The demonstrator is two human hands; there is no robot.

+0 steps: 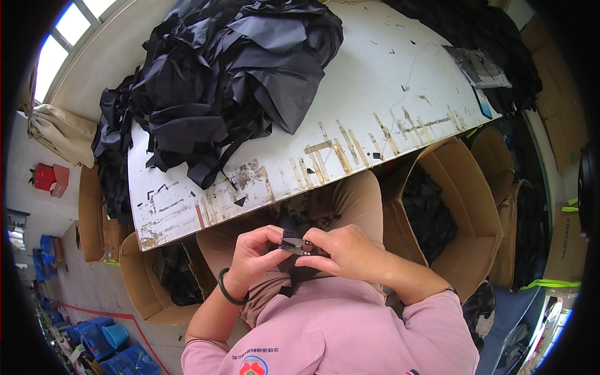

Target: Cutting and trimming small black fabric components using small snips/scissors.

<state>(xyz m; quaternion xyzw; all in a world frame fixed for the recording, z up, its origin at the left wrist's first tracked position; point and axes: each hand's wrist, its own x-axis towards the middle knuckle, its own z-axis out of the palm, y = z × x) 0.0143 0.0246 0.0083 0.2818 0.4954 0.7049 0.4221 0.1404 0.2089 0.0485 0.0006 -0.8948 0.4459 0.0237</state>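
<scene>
Above my lap, my left hand (257,251) is closed, pinching a small black fabric piece (289,235) between thumb and fingers. My right hand (347,251) grips small metal thread snips (295,243). Their blades point left and meet the fabric close to my left fingertips. My right fingers partly cover the handles. Beyond my hands, a big heap of black sheet material (231,81) lies on the left part of the white table (356,75).
Open cardboard boxes with black material stand under the table's edge, one on the left (142,294) and a larger one on the right (465,206). A flat clear plastic bag (478,67) lies at the table's right end. Blue baskets (131,362) sit on the floor at lower left.
</scene>
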